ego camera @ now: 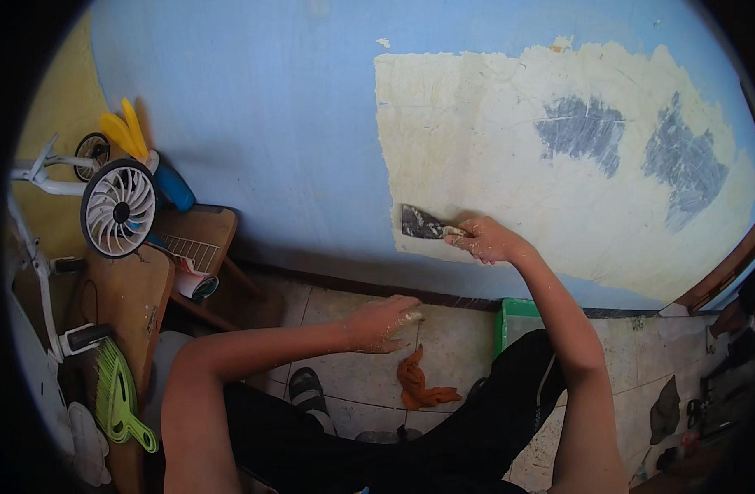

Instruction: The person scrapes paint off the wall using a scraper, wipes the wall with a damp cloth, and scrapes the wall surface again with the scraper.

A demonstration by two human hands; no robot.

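Observation:
My right hand grips a putty knife by its handle. Its dark, wide blade points left, at the wall near the lower left edge of a cream patch where blue paint is gone. Whether the blade touches the wall cannot be told. Pale flakes cling to both the blade and my fingers. Over the tiled floor hangs my left hand, fingers apart and dusted with pale residue, with no tool in it. Below it lies a crumpled orange cloth. Blue paint surrounds the patch, which bears two grey scuffed areas.
A green-rimmed tray stands by the wall base, beside my knee. Wooden chairs at left carry a white-framed wheeled item. A lime-green brush hangs there. Dark objects and a grey cloth lie at right.

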